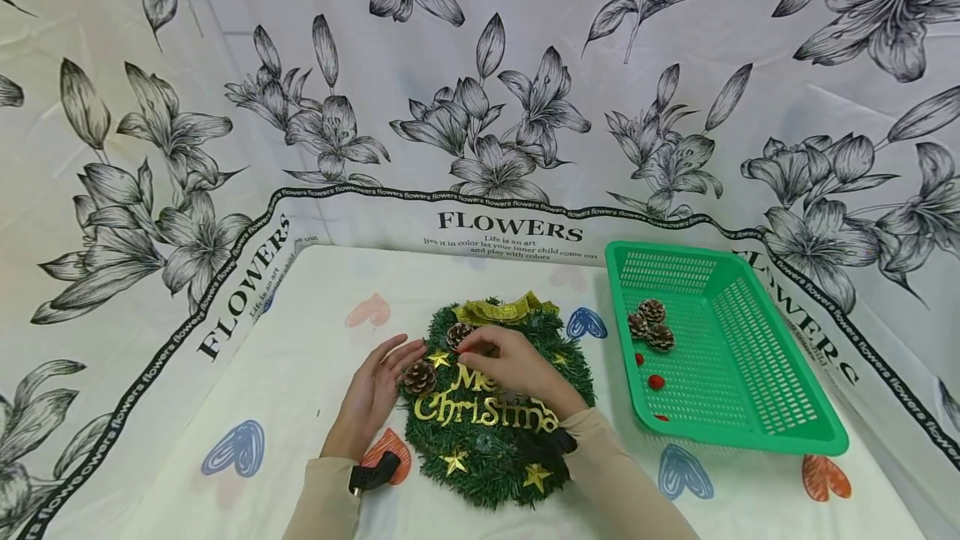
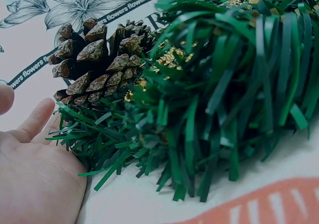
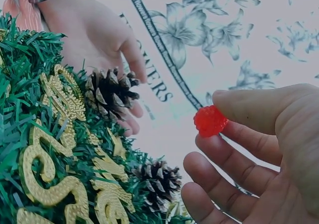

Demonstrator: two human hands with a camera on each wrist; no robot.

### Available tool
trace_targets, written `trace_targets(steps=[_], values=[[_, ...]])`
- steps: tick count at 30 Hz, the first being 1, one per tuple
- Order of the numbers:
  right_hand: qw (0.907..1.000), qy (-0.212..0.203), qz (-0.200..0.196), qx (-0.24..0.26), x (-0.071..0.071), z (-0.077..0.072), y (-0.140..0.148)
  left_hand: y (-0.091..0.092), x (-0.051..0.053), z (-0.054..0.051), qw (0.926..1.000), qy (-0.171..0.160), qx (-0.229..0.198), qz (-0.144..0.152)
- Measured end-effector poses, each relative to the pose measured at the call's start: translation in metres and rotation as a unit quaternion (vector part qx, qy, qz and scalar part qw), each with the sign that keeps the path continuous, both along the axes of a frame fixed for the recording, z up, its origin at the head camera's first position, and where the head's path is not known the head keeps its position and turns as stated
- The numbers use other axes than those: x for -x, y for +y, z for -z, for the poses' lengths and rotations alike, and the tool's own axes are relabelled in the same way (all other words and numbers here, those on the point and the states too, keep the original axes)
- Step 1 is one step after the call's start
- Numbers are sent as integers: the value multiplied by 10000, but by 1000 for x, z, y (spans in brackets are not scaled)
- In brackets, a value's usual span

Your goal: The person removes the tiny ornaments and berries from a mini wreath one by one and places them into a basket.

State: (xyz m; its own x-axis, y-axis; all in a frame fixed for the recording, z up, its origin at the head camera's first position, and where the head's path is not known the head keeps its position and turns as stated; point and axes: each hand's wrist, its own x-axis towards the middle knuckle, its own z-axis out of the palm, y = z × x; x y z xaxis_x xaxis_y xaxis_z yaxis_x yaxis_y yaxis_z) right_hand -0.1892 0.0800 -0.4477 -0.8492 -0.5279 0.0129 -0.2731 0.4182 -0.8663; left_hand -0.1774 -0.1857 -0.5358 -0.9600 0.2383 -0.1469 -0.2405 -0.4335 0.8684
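A green tinsel wreath (image 1: 487,486) lies on the table, bearing gold "Christmas" lettering (image 1: 487,412), gold stars (image 1: 453,462) and a gold ribbon bow (image 1: 506,309) along its top. Two pine cones sit on its left part: one at the edge (image 1: 419,377), one higher up (image 1: 458,335). Between thumb and fingertips, my right hand (image 1: 517,365) pinches a red raspberry-like berry (image 3: 210,121); the right wrist view shows it held apart from the wreath. My left hand (image 1: 377,386) has its fingers extended at the wreath's left edge, beside the lower pine cone (image 2: 97,64), holding nothing.
To the right stands a green plastic basket (image 1: 742,440) with slotted walls. Inside it are several pine cones (image 1: 651,325) and red berries (image 1: 656,382) along its left side. The white cloth (image 1: 300,407) carries printed hearts, and a flower-printed curtain (image 1: 487,123) rises behind.
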Motion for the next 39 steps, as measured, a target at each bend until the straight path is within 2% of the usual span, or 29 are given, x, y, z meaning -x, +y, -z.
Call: trace_targets(steps=[8,27,39], values=[[9999,75,31,90,0,-8,5,0,3,1,10000,21,-47,-10],[9998,161,64,-132,3,-26,21,-1,10,2,9999,67,-109,41],[9993,366,45,-114,-2,-37,31,-2,14,2,9999,75,-121,77]])
